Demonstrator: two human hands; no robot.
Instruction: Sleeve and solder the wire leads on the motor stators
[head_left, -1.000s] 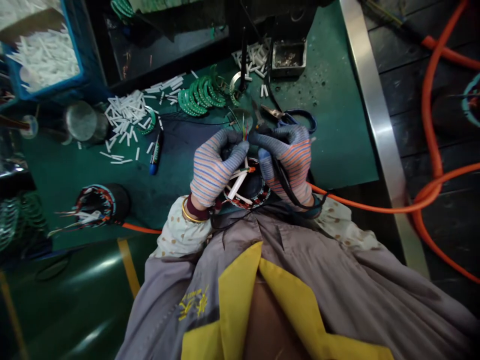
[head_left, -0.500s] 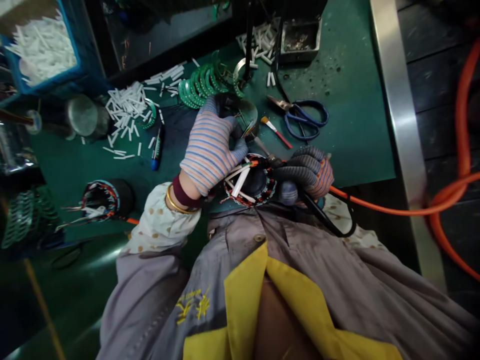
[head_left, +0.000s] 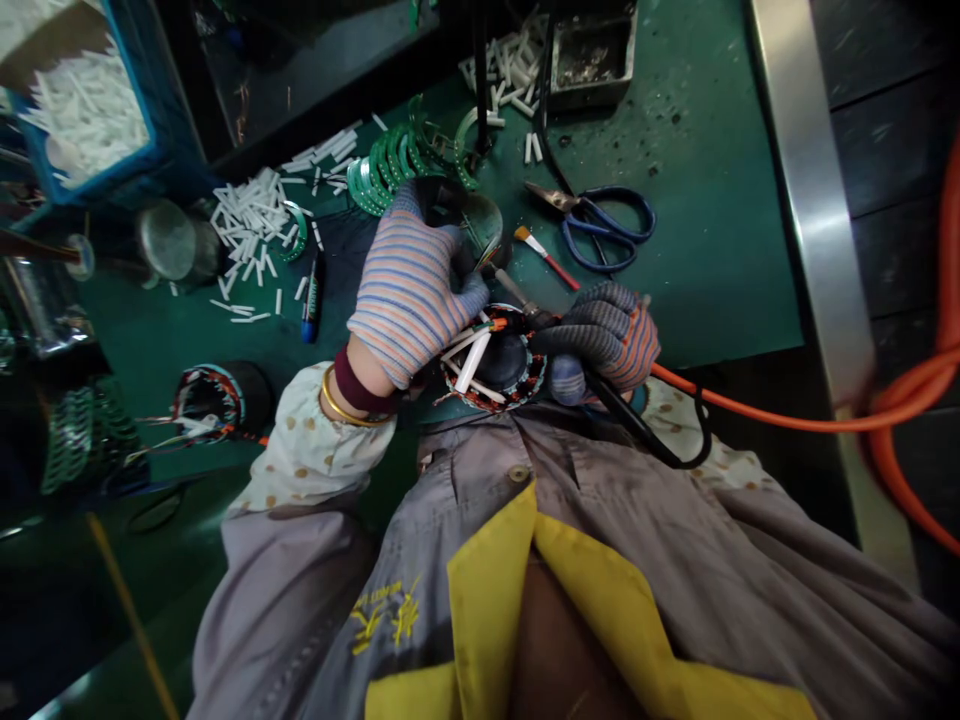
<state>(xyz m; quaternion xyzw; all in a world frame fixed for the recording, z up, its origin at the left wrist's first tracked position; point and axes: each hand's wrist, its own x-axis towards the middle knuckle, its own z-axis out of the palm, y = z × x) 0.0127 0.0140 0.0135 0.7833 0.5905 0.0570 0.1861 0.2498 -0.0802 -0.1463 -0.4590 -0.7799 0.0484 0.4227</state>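
My left hand (head_left: 412, 280), in a striped glove with dark fingertips, is closed by a round tin (head_left: 484, 225). Thin wires (head_left: 490, 252) show at its thumb and fingers. My right hand (head_left: 607, 335), also gloved, wraps round a soldering iron (head_left: 538, 316), whose metal shaft slants up-left to the wires at my left fingertips. Whether the iron's tip touches them is too small to tell. Below, close to my body, a wound motor stator (head_left: 536, 375) has white sleeves (head_left: 472, 362) and leads lying across it.
Blue-handled scissors (head_left: 611, 230) and a brush (head_left: 551, 262) lie beyond my right hand. Green curved circuit boards (head_left: 386, 165), loose white tubes (head_left: 251, 225) and a marker (head_left: 312, 300) lie left. A second stator (head_left: 214, 402) sits left. An orange hose (head_left: 757, 415) runs right.
The soldering iron's shaft has shifted slightly up and left, closer to my left fingertips. The whole view has moved a little; both hands keep their grips.
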